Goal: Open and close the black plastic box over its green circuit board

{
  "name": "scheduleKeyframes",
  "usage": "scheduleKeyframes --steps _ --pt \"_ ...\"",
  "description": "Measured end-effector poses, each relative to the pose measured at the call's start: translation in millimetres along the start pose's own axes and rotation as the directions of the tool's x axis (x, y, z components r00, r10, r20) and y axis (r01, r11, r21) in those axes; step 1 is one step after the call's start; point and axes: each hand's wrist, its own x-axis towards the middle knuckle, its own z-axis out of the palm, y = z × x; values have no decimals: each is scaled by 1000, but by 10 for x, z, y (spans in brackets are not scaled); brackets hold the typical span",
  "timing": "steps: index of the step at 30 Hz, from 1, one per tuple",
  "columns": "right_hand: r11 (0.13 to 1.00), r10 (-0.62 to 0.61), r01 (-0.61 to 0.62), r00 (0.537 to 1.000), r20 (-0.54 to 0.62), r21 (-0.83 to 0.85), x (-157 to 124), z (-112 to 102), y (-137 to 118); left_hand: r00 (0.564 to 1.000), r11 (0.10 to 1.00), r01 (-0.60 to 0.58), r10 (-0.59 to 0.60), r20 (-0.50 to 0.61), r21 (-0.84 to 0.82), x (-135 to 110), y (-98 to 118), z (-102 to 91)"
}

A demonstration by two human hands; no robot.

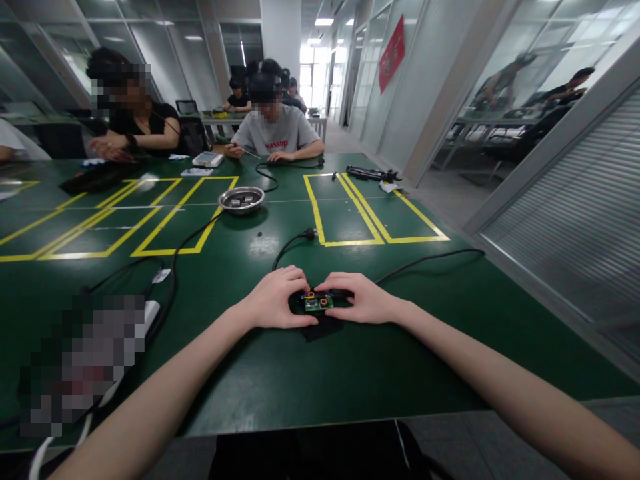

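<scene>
A small green circuit board (313,306) with a copper-wound coil lies between my two hands, above a black flat piece (323,329) on the green table. My left hand (280,299) curves around the board's left end, thumb along the near side and fingers at the far side. At the right end, my right hand (364,300) has its thumb and fingers closed about the board's edge. Short coloured wires show at the board's far side. A black cable (430,257) runs off to the right from behind my right hand.
A black plug (309,234) on a cord lies beyond my hands. Further off stands a metal bowl (241,200) with metal parts. Yellow tape (350,244) outlines areas on the table (280,387). A pixelated object lies at left. A person in a grey shirt (275,130) sits across.
</scene>
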Motion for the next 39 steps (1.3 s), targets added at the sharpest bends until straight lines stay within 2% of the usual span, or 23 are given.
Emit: scheduleKeyframes --steps 8,16,32,36,39 --pt "1000 -11 10 997 -80 -14 -18 -76 68 996 992 92 -92 -11 82 -37 -62 -11" --pt "1000 2 0 997 -78 17 -15 -40 133 994 988 111 -111 -3 108 -39 -87 -13" --pt "999 -32 30 998 -57 -35 -20 -28 147 980 951 191 -198 3 241 -24 -70 -48" --pt "999 -18 16 999 -42 -31 -18 1 176 963 926 248 -267 29 286 6 2 -66" --pt "996 5 -10 998 -56 -86 7 32 177 928 890 331 -368 65 313 35 60 -78"
